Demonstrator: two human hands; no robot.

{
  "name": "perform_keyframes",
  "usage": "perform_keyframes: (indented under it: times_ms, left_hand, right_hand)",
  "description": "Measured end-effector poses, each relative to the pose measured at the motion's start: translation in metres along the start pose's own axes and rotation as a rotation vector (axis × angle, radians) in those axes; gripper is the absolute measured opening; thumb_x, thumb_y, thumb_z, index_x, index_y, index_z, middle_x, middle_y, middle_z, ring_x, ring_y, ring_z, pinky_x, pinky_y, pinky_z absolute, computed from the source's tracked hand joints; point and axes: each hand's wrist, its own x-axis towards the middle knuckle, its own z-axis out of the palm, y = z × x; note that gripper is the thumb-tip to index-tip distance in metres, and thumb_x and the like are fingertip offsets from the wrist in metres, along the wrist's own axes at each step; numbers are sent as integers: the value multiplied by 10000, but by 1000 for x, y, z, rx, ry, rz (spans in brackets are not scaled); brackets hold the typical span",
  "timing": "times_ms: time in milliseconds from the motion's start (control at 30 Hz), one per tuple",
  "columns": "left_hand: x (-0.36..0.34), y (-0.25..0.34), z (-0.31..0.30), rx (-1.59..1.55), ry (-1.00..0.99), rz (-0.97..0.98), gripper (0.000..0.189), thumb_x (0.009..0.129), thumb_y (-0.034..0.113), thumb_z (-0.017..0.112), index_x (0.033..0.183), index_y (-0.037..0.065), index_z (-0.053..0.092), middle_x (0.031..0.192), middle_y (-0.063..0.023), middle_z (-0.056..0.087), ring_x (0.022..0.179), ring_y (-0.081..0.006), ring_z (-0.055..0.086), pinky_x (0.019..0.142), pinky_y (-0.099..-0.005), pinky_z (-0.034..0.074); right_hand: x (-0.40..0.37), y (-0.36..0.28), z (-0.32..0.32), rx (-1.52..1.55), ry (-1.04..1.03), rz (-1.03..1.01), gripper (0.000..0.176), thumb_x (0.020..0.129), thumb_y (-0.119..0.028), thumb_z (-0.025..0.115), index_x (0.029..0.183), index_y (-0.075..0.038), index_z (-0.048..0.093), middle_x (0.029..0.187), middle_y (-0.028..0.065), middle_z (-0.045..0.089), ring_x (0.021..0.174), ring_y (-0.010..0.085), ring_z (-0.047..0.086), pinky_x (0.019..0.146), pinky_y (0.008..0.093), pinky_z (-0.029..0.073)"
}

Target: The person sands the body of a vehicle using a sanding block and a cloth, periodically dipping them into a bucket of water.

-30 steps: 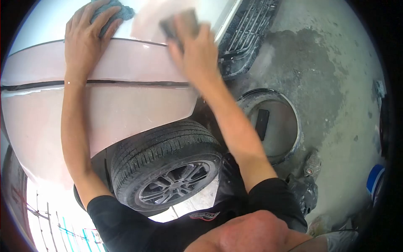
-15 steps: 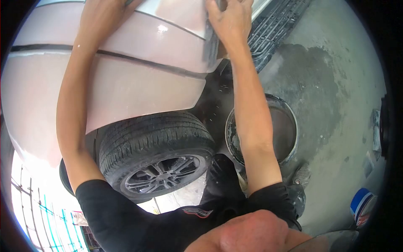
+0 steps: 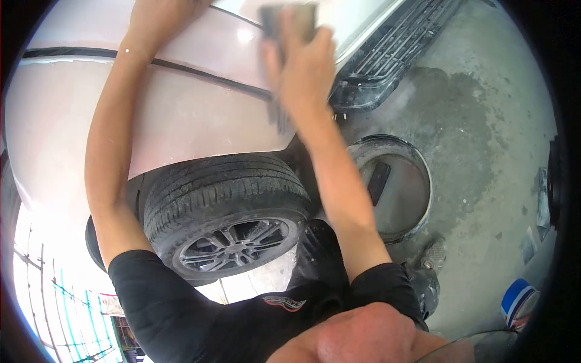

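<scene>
My right hand [image 3: 302, 66] is closed on a dark, greyish-brown block [image 3: 290, 21], blurred by motion, against the pale pinkish car body panel [image 3: 206, 115]. At the top left my left hand [image 3: 166, 18] lies at the upper part of the same panel; its fingers are largely cut off by the frame edge, and what they touch is hidden. A dark seam crosses the panel below both hands. Under the panel's lower edge stands a black tire [image 3: 224, 187] with a grey multi-spoke wheel [image 3: 236, 245].
A round bucket [image 3: 426, 193] of murky liquid, with a dark flat piece [image 3: 379, 183] in it, stands right of my right forearm. A black slatted side step [image 3: 387, 60] runs toward the top right. Wet concrete floor [image 3: 466, 121] spreads beyond. A blue-and-white container [image 3: 519, 302] is at the lower right.
My right hand has moved left and slightly down across the panel with the block. My left hand has shifted slightly right and up. The dark piece in the bucket has come into view.
</scene>
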Motion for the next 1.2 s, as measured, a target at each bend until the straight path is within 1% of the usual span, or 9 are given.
perform_keyframes:
  times_ms: [200,267,367,600,700,867,933,967,1200]
  left_hand:
    - [-3,-4,5,15,-2,30,227,878,240,766,1079,134,760,1287,-92,641,1274,-283,536,1078,-454,416]
    - [-3,-4,2,-22,-23,24,224,878,233,768,1076,131,760,1285,-91,641,1264,-280,540,1078,-451,415]
    - [3,-2,0,-14,-33,20,212,881,224,765,1065,119,757,1278,-90,641,1246,-277,545,1077,-449,413]
    - [2,5,-2,26,-79,-25,214,875,213,767,1058,103,752,1277,-93,637,1242,-280,549,1071,-446,417]
    - [4,4,1,18,-21,-24,234,860,215,783,1064,106,751,1284,-91,636,1246,-285,548,1067,-451,424]
    - [0,1,1,14,-45,-1,264,846,230,794,1080,117,753,1301,-91,634,1264,-293,541,1074,-464,427]
    - [0,0,1,20,-43,13,268,844,230,795,1084,118,753,1304,-90,634,1270,-294,539,1074,-464,428]
    - [-3,-5,3,49,-22,34,279,862,262,787,1117,156,753,1306,-56,648,1247,-271,562,1057,-447,443]
    - [-4,-11,10,92,18,73,317,890,349,772,1188,242,755,1307,18,678,1213,-221,605,1037,-403,473]
  right_hand:
    - [26,20,-3,53,27,19,643,866,-338,731,1463,-215,526,1098,269,484,936,415,537,746,526,486]
    - [42,2,-27,-21,-100,124,567,948,-257,655,1456,-43,524,1174,268,502,1028,388,570,887,492,497]
    - [-13,-9,-5,38,-56,21,593,867,-333,726,1423,-223,552,1110,272,487,942,422,547,751,525,492]
    - [85,18,-34,-16,-86,236,556,962,-242,643,1469,-60,507,1189,253,502,1033,387,575,909,487,519]
    - [29,14,0,25,-42,124,578,881,-361,689,1414,-203,531,1161,277,497,1009,423,556,794,546,516]
    - [20,15,-3,-24,-80,54,552,896,-372,679,1372,-109,589,1201,290,487,1030,438,556,798,559,522]
    - [89,60,-5,106,-79,184,477,902,-355,667,1298,-91,629,1233,285,496,1058,447,560,832,533,532]
    - [110,29,-48,164,-94,375,563,978,-223,623,1497,-63,473,1243,255,496,1043,380,589,912,477,554]
    - [-5,8,-8,163,-102,108,594,890,-341,704,1442,-206,533,1214,267,486,1044,445,566,799,555,539]
